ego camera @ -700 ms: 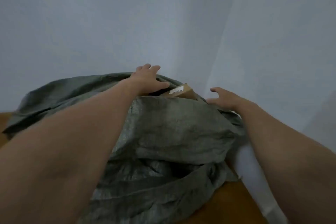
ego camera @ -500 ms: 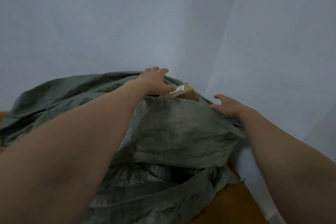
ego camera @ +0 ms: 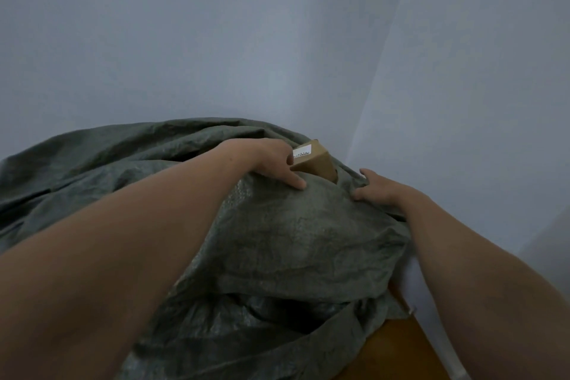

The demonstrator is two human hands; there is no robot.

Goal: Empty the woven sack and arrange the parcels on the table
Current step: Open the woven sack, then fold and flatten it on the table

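Now left hand (ego camera: 267, 163), right hand (ego camera: 380, 189) grip sack (ego camera: 293, 241) rim

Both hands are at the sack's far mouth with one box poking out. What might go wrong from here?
1. The cardboard box pokes tilted out of the woven sack, close to the wall corner. Tipping the sack may jam it there or drop it behind the table.
2. Sack fabric hangs past the table's right edge, so parcels spilling that way could fall off.
3. Neither the left hand nor the right hand clearly holds the box, so it may slide out unchecked.
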